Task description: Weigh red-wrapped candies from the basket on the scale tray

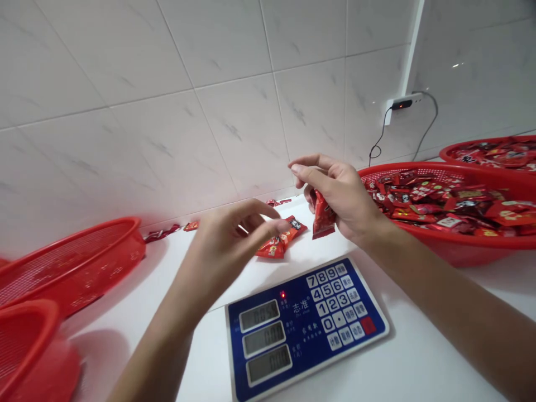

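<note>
My right hand point(335, 195) has its lower fingers curled round a small red snack packet point(323, 220), which hangs below the palm; thumb and index finger stretch to the left. My left hand point(226, 245) is bent with thumb and fingers apart, and I see nothing held in it. Just beyond its thumb, a few red snack packets point(274, 248) lie on the white surface behind the keypad of a weighing scale point(305, 324). The scale has a blue panel, number keys and three grey displays with a red light lit.
Red baskets heaped with snack packets stand at right, one nearer point(460, 248) and one farther point(448, 151). More red baskets point(104, 240) are at left. Loose packets point(161, 233) lie along the tiled wall point(234, 134). A cable point(383, 134) hangs from a power strip point(391, 111).
</note>
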The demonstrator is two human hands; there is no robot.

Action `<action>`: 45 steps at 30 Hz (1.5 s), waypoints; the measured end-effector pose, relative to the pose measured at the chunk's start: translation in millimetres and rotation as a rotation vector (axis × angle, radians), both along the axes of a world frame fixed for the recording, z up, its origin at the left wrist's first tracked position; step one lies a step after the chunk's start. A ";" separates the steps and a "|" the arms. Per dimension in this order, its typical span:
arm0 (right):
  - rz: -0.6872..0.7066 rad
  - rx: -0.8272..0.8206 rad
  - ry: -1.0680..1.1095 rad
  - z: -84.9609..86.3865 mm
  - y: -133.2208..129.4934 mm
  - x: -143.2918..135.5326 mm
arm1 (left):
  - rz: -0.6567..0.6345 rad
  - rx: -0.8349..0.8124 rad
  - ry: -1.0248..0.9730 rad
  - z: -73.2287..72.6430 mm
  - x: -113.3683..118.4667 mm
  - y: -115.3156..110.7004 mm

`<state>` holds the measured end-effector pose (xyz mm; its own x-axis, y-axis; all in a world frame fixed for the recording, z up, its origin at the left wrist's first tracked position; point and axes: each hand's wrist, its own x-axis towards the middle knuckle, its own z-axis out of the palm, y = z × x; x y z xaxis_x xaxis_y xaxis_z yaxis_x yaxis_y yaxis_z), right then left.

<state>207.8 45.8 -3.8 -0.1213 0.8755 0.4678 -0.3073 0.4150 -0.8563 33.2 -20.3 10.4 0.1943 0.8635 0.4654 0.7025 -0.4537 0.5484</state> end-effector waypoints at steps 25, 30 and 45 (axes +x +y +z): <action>0.191 0.040 -0.419 -1.2 -0.9 6.0 | 0.052 0.091 0.036 -1.0 -4.4 4.4; 0.207 0.030 -0.427 -3.4 3.6 6.6 | 0.005 0.041 0.024 -2.5 -6.8 9.5; 0.289 -0.152 -0.436 3.9 5.5 13.3 | 0.099 0.292 0.221 -3.9 -15.2 14.3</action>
